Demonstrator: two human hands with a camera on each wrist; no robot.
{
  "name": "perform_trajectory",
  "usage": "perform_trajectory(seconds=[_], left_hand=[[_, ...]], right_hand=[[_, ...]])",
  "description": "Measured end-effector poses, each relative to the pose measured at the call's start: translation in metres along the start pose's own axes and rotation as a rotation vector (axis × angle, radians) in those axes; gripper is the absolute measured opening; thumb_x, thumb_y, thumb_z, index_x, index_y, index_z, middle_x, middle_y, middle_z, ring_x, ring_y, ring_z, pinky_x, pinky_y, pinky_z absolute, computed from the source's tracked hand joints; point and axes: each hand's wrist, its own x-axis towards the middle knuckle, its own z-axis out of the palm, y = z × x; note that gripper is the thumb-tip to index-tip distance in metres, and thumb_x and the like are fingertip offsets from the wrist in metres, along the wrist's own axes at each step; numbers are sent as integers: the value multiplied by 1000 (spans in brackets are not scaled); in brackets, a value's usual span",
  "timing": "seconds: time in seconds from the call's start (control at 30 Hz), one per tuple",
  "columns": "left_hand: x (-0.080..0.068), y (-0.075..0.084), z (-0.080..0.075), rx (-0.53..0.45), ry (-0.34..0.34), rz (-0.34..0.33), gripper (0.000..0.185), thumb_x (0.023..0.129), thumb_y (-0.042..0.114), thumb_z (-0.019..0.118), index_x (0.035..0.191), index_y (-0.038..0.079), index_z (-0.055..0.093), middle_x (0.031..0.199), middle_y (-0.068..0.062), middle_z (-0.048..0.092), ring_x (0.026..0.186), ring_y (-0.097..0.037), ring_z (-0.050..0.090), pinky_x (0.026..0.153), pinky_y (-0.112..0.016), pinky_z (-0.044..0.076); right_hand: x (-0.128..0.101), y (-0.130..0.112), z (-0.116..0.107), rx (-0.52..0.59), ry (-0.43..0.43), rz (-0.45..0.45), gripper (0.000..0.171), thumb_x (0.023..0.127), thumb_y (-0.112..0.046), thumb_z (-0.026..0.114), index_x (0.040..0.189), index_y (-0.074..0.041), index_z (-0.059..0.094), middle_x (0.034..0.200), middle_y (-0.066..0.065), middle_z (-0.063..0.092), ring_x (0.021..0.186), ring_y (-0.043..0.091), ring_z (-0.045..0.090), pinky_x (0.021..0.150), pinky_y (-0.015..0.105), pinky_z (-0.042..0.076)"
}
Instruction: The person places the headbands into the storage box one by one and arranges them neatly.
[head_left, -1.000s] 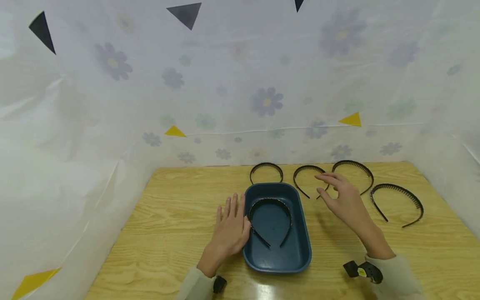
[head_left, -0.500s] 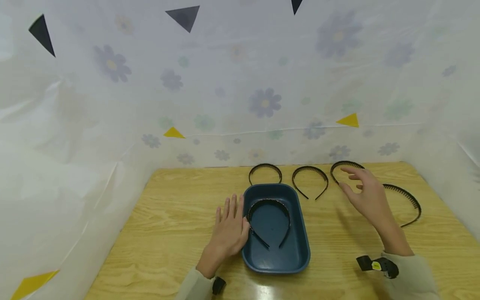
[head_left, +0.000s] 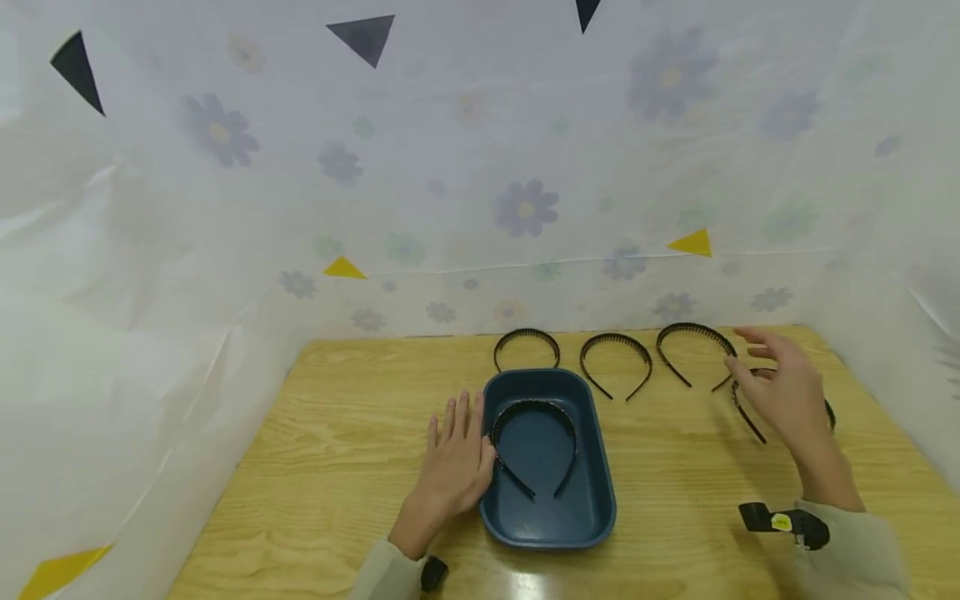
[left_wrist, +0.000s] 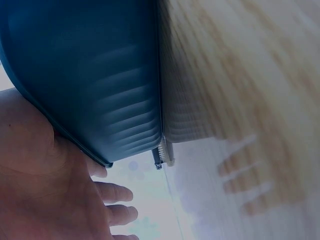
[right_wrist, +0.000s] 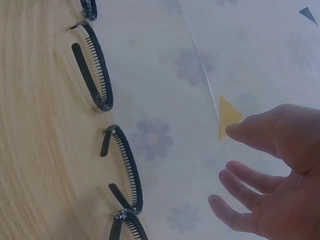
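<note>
headband (head_left: 750,417) right of the blue tray (head_left: 592,525): the right hand (head_left: 783,392), grip spread and empty above it, should pinch its arch, while the flat left hand (head_left: 457,458) steadies the tray.

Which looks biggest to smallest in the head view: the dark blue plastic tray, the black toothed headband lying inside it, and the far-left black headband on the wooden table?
1. Dark blue plastic tray, plainly the largest.
2. Black toothed headband inside the tray.
3. Far-left black headband on the wooden table, which looks smallest, though it lies farther from the camera, so the two headbands may really match.
</note>
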Motion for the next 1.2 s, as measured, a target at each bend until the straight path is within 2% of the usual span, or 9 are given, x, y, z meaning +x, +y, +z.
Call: perform_trajectory(seconds=[0.27, 0.63, 0.7, 0.73, 0.77, 0.87, 0.97, 1.1, 1.2], left_hand=[[2, -1, -1, 5, -4, -4, 62, 109, 27, 30, 166, 8, 13, 170, -17, 9, 156, -38, 5, 121, -64, 8], [0, 0, -1, -16, -2, 6, 63, 109, 27, 31, 166, 7, 14, 170, -18, 10, 156, -38, 6, 121, -65, 8], [0, 0, -1, -13, -5, 3, 62, 109, 27, 31, 166, 7, 14, 170, -18, 9, 156, -38, 6, 121, -64, 8], [0, 0, -1, -10, -5, 2, 62, 109, 27, 31, 166, 7, 14, 170, -18, 9, 156, -38, 6, 121, -64, 8], [0, 0, -1, -6, -5, 1, 62, 109, 27, 31, 166, 7, 14, 170, -18, 9, 156, -38, 6, 121, -64, 9], [1, 0, -2, 0, -5, 1, 62, 109, 26, 30, 166, 7, 14, 170, -18, 9, 156, -38, 6, 121, -64, 10], [1, 0, -2, 1, -6, 0, 62, 109, 26, 30, 166, 7, 14, 170, -18, 9, 156, -38, 6, 121, -64, 9], [2, 0, -1, 1, -7, -2, 62, 109, 26, 30, 166, 8, 13, 170, -18, 9, 156, -38, 6, 121, -64, 9], [2, 0, -1, 1, -3, -1, 62, 109, 26, 31, 166, 8, 14, 170, -18, 10, 156, -38, 6, 121, -64, 9]], right_hand=[[2, 23, -14, -8, -28, 74, 48, 100, -13, 66, 145, 0, 55, 139, 33, 51, 115, 54, 53, 71, -1, 32], [-10, 57, -28, -48, -2, 166, 49, 99, -12, 66, 143, 5, 55, 135, 37, 51, 114, 58, 50, 65, 0, 32], [-12, 63, -30, -67, -2, 183, 48, 99, -12, 65, 142, 6, 54, 134, 38, 51, 114, 59, 50, 71, 13, 42], [-13, 65, -31, -84, -1, 193, 49, 99, -12, 65, 142, 6, 54, 134, 38, 51, 114, 58, 50, 72, 20, 44], [-14, 68, -32, -93, -3, 203, 49, 99, -12, 65, 143, 6, 53, 134, 38, 51, 114, 58, 50, 75, 32, 47], [-18, 77, -35, -83, -22, 237, 52, 100, -13, 63, 145, 8, 49, 135, 42, 45, 115, 61, 48, 76, 62, 41], [-23, 85, -37, -69, -41, 275, 55, 101, -16, 61, 147, 8, 45, 137, 44, 41, 116, 63, 45, 80, 71, 38], [-27, 96, -40, -59, -59, 330, 58, 102, -21, 60, 150, 7, 43, 140, 45, 39, 119, 65, 43, 86, 74, 36], [-28, 103, -42, -69, -78, 355, 59, 102, -21, 59, 150, 7, 42, 140, 46, 40, 119, 65, 44, 85, 72, 39]])
